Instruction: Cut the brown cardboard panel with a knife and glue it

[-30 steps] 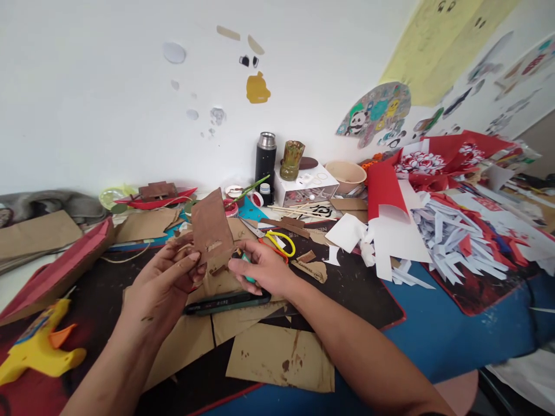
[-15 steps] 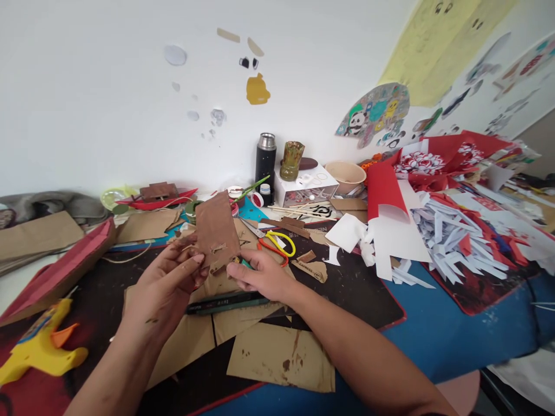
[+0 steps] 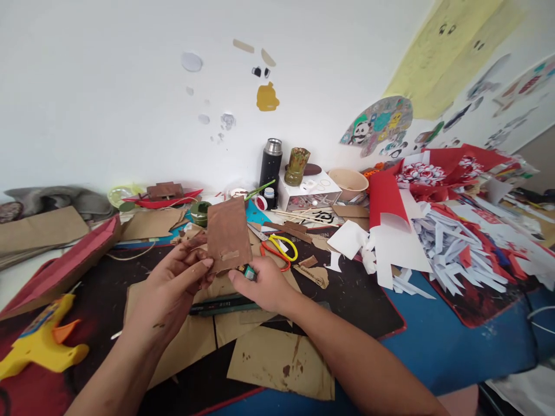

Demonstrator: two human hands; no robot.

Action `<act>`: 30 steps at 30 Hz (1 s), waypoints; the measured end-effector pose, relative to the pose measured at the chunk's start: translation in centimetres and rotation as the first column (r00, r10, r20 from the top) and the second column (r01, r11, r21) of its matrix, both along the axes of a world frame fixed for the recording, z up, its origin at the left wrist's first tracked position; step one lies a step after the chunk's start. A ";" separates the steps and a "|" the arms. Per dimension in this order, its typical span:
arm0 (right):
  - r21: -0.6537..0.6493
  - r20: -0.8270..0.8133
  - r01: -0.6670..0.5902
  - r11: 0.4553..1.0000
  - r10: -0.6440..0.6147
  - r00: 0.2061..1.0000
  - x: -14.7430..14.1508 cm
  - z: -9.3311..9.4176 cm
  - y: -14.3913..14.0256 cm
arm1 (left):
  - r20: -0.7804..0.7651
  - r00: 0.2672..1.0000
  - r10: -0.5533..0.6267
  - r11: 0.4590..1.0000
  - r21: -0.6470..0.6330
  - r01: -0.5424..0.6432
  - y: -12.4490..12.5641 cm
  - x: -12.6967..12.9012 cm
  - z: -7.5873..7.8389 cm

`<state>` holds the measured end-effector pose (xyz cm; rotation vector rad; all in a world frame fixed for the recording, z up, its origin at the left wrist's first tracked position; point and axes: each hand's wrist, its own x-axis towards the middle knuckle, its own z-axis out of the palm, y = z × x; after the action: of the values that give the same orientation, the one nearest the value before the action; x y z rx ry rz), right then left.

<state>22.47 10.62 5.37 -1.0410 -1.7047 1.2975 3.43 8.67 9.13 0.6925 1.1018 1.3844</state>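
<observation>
Above the bench: brown card (image 3: 228,232), long axis upright.
Left hand (image 3: 173,283): fingers clamped on card's left edge.
Right hand (image 3: 260,283): fingers pinch its lower corner.

light: bright, even, soft daylight | shadows: faint under the hands (image 3: 217,277) | glare: none | focus: sharp centre | edges: wide-angle bend, bench (image 3: 433,341) tilts
</observation>
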 end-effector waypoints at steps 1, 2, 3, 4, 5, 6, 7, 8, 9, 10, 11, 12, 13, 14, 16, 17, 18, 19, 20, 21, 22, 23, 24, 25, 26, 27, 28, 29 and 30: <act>0.008 0.007 0.013 1.000 -0.013 1.000 0.0 -0.1 0.0 | -0.003 1.000 -0.006 1.000 0.005 0.006 0.0 0.1 0.0; 0.011 0.015 0.027 1.000 -0.028 1.000 0.0 -0.2 0.1 | -0.009 1.000 -0.011 1.000 0.010 0.011 0.0 0.1 0.0; 0.012 0.027 0.044 0.999 -0.044 0.999 0.0 -0.3 0.2 | -0.017 1.000 -0.013 1.000 0.013 0.013 0.0 0.2 0.0; 0.015 0.038 0.063 0.998 -0.064 0.997 0.0 -0.4 0.3 | -0.026 1.000 -0.015 1.000 0.015 0.015 0.0 0.2 0.0; 0.020 0.048 0.082 0.996 -0.083 0.995 0.0 -0.6 0.4 | -0.036 0.999 -0.018 1.000 0.015 0.018 0.0 0.3 0.0; 0.031 0.057 0.100 0.995 -0.101 0.993 -0.1 -0.8 0.5 | -0.042 0.999 -0.020 1.000 0.014 0.021 0.0 0.4 0.0; 0.046 0.062 0.113 0.993 -0.116 0.991 -0.1 -1.1 0.7 | -0.046 0.999 -0.021 1.000 0.014 0.021 0.0 0.5 0.0; 0.063 0.065 0.120 0.991 -0.124 0.990 -0.2 -1.4 0.8 | -0.049 0.999 -0.023 1.000 0.015 0.024 0.0 0.6 -0.1; 0.080 0.064 0.121 0.989 -0.126 0.990 -0.2 -1.6 0.8 | -0.051 0.998 -0.028 0.999 0.018 0.029 0.0 0.6 -0.1; 0.097 0.060 0.118 0.988 -0.124 0.990 -0.3 -1.9 0.9 | -0.054 0.998 -0.036 0.999 0.020 0.037 0.1 0.7 -0.2; 0.113 0.056 0.111 0.987 -0.118 0.991 -0.4 -2.2 0.9 | -0.058 0.997 -0.041 0.999 0.024 0.043 0.1 0.7 -0.3; 0.129 0.053 0.105 0.986 -0.113 0.992 -0.5 -2.5 0.8 | -0.062 0.997 -0.048 0.998 0.028 0.050 0.1 0.7 -0.4; 0.141 0.051 0.100 0.985 -0.108 0.993 -0.7 -2.8 0.8 | -0.066 0.996 -0.054 0.998 0.031 0.056 0.1 0.6 -0.6; 0.151 0.051 0.096 0.984 -0.105 0.993 -0.8 -3.1 0.8 | -0.067 0.996 -0.058 0.998 0.032 0.060 0.1 0.5 -0.7; 0.164 0.055 0.095 0.982 -0.105 0.993 -1.0 -3.5 0.7 | -0.068 0.995 -0.072 0.997 0.032 0.074 0.1 0.3 -1.1; 0.169 0.059 0.094 0.981 -0.105 0.993 -1.1 -3.7 0.6 | -0.068 0.994 -0.082 0.996 0.032 0.085 0.1 0.2 -1.3; 0.175 0.062 0.094 0.980 -0.106 0.992 -1.2 -3.8 0.6 | -0.069 0.993 -0.092 0.995 0.032 0.095 0.1 0.1 -1.4; 0.180 0.065 0.095 0.979 -0.108 0.992 -1.3 -3.9 0.6 | -0.070 0.993 -0.097 0.994 0.033 0.100 0.1 0.0 -1.5; 0.183 0.068 0.097 0.978 -0.111 0.991 -1.4 -4.0 0.6 | -0.070 0.993 -0.099 0.994 0.032 0.101 0.1 -0.1 -1.5; 0.184 0.072 0.099 0.978 -0.114 0.991 -1.4 -4.0 0.6 | -0.068 0.993 -0.094 0.995 0.027 0.096 0.1 -0.1 -1.5; 0.180 0.077 0.101 0.978 -0.116 0.990 -1.5 -4.0 0.5 | -0.066 0.994 -0.088 0.996 0.019 0.090 0.1 -0.1 -1.5; 0.173 0.082 0.103 0.980 -0.119 0.990 -1.4 -3.9 0.5 | -0.065 0.994 -0.084 0.996 0.010 0.085 0.1 0.0 -1.3; 0.163 0.085 0.105 0.981 -0.120 0.989 -1.4 -3.8 0.5 | -0.065 0.995 -0.081 0.997 0.001 0.082 0.1 0.1 -1.2; 0.152 0.086 0.105 0.983 -0.119 0.989 -1.4 -3.7 0.5 | -0.065 0.995 -0.078 0.997 -0.005 0.078 0.2 0.2 -1.1; 0.143 0.081 0.105 0.984 -0.117 0.990 -1.3 -3.6 0.5 | -0.068 0.995 -0.075 0.997 -0.008 0.075 0.2 0.3 -0.9; 0.140 0.069 0.103 0.985 -0.113 0.991 -1.2 -3.5 0.5 | -0.072 0.995 -0.071 0.997 -0.008 0.070 0.2 0.4 -0.8; 0.143 0.050 0.101 0.985 -0.109 0.993 -1.1 -3.3 0.5 | -0.077 0.995 -0.063 0.998 -0.007 0.063 0.2 0.4 -0.6; 0.151 0.028 0.100 0.983 -0.105 0.994 -1.1 -3.2 0.5 | -0.082 0.995 -0.054 0.999 -0.006 0.054 0.2 0.4 -0.5; 0.164 0.010 0.101 0.981 -0.103 0.995 -1.0 -3.0 0.5 | -0.088 0.995 -0.050 0.999 -0.003 0.050 0.2 0.5 -0.4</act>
<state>21.48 11.16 2.33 -1.0324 -1.7166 1.0679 3.89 8.86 8.69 0.7815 1.1467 1.3214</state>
